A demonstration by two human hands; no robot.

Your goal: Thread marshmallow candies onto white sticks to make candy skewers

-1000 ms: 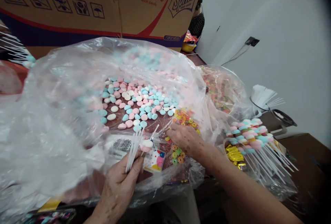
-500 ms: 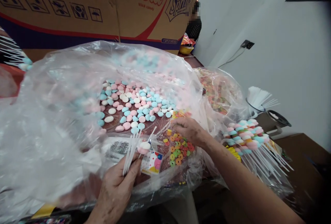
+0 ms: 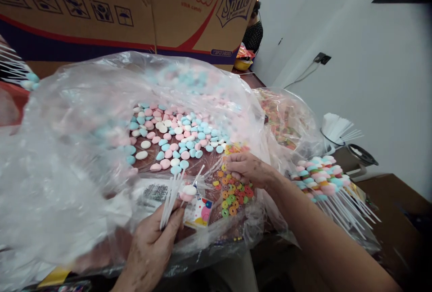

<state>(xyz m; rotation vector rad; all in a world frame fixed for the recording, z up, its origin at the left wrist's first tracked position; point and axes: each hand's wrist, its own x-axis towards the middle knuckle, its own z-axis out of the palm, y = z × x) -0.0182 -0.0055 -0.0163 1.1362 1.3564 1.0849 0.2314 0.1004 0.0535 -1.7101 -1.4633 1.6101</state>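
Several white sticks (image 3: 171,204) stand bunched in my left hand (image 3: 153,238), which is closed round them. On one stick, slanting right, a white and a pink candy (image 3: 187,192) are threaded, with the bare tip above them. My right hand (image 3: 248,169) is over the pile of colourful gummy rings (image 3: 232,195), its fingers drawn together in a pinch. Whatever is between the fingertips is too small to make out. Beyond my hands, pink, blue and white button-shaped candies (image 3: 178,137) lie spread inside an open clear plastic bag (image 3: 84,76).
A large cardboard box (image 3: 141,17) stands behind the bag. At the right are finished candy sticks (image 3: 324,177), a bundle of white sticks (image 3: 339,128), a grey jug (image 3: 357,157) and a bag of gummies (image 3: 286,116). A person (image 3: 253,33) is in the background.
My right hand's fingers have drawn together over the gummy rings, and the hand has shifted slightly. My left hand keeps its hold on the sticks, almost unmoved.
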